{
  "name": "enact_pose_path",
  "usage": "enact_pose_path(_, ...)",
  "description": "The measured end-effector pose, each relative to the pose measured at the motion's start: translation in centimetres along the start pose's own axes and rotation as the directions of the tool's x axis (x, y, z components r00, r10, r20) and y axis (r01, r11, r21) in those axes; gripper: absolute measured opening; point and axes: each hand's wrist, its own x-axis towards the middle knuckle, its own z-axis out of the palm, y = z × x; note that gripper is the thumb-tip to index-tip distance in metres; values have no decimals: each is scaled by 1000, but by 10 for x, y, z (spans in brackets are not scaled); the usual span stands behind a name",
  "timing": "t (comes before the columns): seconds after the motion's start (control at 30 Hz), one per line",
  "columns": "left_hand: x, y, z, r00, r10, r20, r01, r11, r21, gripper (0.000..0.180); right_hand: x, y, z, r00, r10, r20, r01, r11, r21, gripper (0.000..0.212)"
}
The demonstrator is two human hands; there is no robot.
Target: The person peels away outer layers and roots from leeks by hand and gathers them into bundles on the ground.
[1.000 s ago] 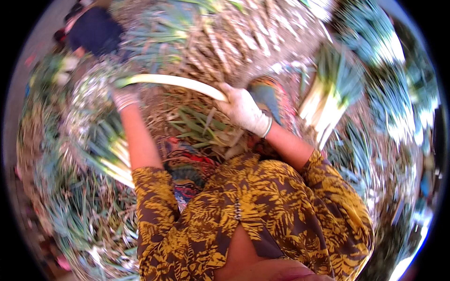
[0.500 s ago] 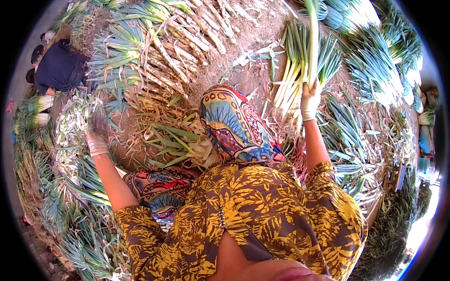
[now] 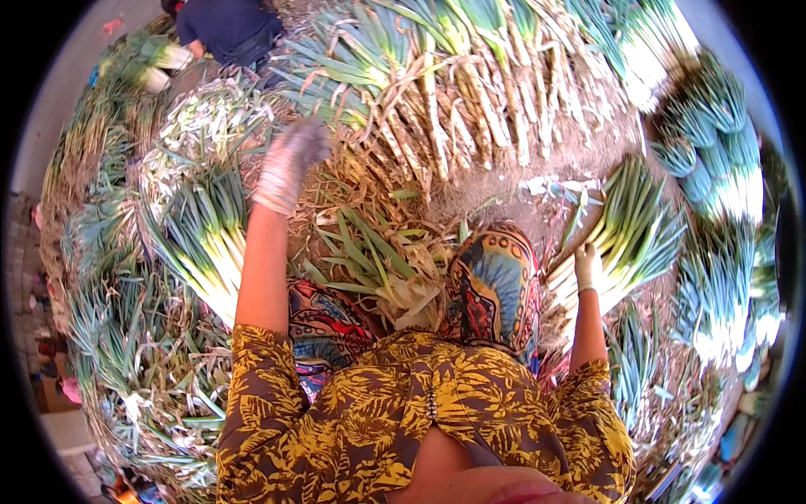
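Note:
My right hand (image 3: 588,267), in a pale glove, is low over a pile of cleaned leeks (image 3: 631,214) at the right, its fingers curled around a white stalk in the pile. At the upper left my left hand (image 3: 294,164), in a white glove with dark fingers, reaches forward by the near left edge of a heap of untrimmed leeks (image 3: 470,97) with dirty roots and dry outer leaves. Motion smears its fingers, so their closure is unclear. Between my knees lie peeled leaves (image 3: 378,256).
Another bunch of cleaned leeks (image 3: 206,231) lies beside my left forearm. Tied leek bundles (image 3: 714,151) line the far right. Trimmings (image 3: 214,118) cover the ground at the left. A person in dark clothing (image 3: 227,32) crouches at the far left.
My right hand has lowered the leek it held upright onto the cleaned pile. My left hand has moved forward toward the untrimmed heap. The whole view has turned left.

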Motion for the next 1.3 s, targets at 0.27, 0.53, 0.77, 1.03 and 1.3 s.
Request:
enact_pose_path(0.27,9,-1,12,984,147,105,-168,535,828,30,86,-354,-4,832,-554,-5,553,832,-48,41)
enact_pose_path(0.53,13,-3,-5,990,125,73,-118,413,903,35,188,-380,56,931,-241,273,290,945,-152,34)
enact_pose_path(0.77,19,-8,-3,991,127,35,-105,600,793,35,61,-433,-73,513,-563,648,-664,218,715,30)
enact_pose_path(1.03,32,-18,34,967,-246,75,256,944,-208,69,-171,-416,-68,815,-472,336,37,621,783,17)
enact_pose_path(1.3,29,-5,-11,982,-189,8,135,671,-729,45,-178,-450,-27,732,-616,292,255,645,721,40)
